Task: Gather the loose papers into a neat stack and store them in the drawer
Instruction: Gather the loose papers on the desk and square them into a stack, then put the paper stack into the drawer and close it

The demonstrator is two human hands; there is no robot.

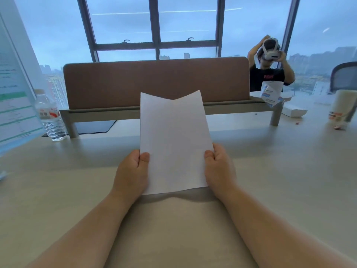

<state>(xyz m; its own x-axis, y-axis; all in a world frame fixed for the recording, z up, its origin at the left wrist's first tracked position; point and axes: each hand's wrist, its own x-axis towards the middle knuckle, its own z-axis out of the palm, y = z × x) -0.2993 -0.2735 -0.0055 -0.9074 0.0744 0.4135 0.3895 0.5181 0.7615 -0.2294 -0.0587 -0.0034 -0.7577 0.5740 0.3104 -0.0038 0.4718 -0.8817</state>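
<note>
While both hands, left hand [133,171] and right hand [218,167], pinch the side edges of the white paper sheets [173,140] held upright above the pale worktop [58,190], squaring looks underway; next, tapping the bottom edge flush, then finding the unseen drawer.

Dim, bluish daylight is admitted through the tall dark-framed window [156,26] at twelve o'clock. Soft shadows are cast on the pale desk [58,190]. Edges are bowed and blurred.
</note>
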